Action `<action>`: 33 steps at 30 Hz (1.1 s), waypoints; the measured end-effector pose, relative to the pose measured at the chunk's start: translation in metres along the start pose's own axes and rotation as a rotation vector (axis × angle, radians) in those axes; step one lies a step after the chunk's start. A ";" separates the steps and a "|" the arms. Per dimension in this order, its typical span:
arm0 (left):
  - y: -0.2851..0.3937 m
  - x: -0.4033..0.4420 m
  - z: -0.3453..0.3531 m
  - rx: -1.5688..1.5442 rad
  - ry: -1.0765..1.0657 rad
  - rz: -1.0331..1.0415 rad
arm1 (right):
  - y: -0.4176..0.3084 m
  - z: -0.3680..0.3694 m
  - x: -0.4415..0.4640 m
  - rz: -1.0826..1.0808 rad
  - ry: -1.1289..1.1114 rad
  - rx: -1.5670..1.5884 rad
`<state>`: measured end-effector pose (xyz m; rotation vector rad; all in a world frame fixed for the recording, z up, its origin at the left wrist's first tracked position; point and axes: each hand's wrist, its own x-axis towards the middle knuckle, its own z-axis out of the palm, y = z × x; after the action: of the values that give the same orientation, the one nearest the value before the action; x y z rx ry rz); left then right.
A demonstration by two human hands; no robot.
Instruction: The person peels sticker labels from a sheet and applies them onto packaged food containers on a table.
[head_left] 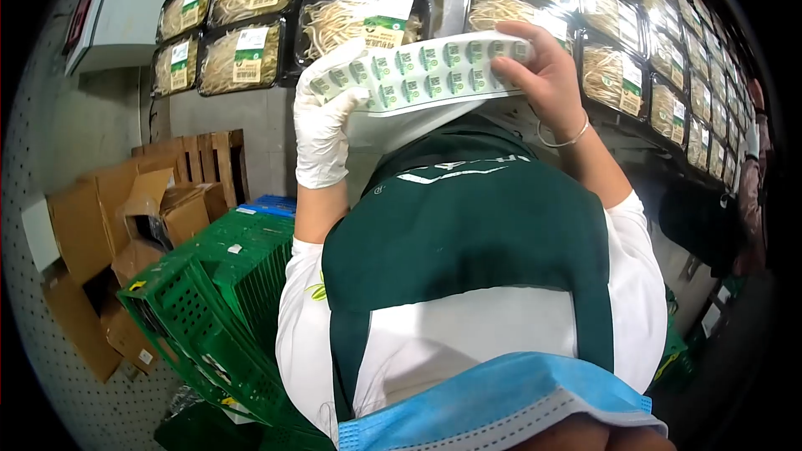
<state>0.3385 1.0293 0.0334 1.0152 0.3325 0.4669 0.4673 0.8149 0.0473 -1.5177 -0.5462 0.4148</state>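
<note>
A white sheet of small green-and-white stickers (418,75) stretches between my two hands, in front of the dark green apron. My left hand (330,121), in a white glove, is closed on its left end, with the thumb in front. My bare right hand (543,71) pinches the right end between thumb and fingers, and a bracelet circles that wrist. Just beyond the sheet lie black trays of bean sprouts (355,27) under clear film, each with a green and white label. The sheet hides the near parts of some trays.
More packed sprout trays (614,79) run in rows along the table to the right. At my left stand green plastic crates (242,255), opened cardboard boxes (92,217) and a wooden pallet (205,154). Another person's sleeve (750,200) shows at the far right.
</note>
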 end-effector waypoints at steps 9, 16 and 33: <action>0.006 -0.023 -0.026 0.007 0.113 0.068 | 0.001 -0.001 -0.001 0.145 -0.095 -0.120; 0.008 -0.022 -0.038 0.068 0.151 -0.052 | -0.013 -0.001 0.030 -0.227 -0.293 -0.844; -0.022 0.024 -0.014 0.027 0.216 -0.198 | -0.012 -0.012 0.080 -0.445 -0.392 -0.815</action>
<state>0.3570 1.0421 0.0067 0.9486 0.6281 0.3935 0.5380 0.8507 0.0653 -2.0157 -1.4582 0.1305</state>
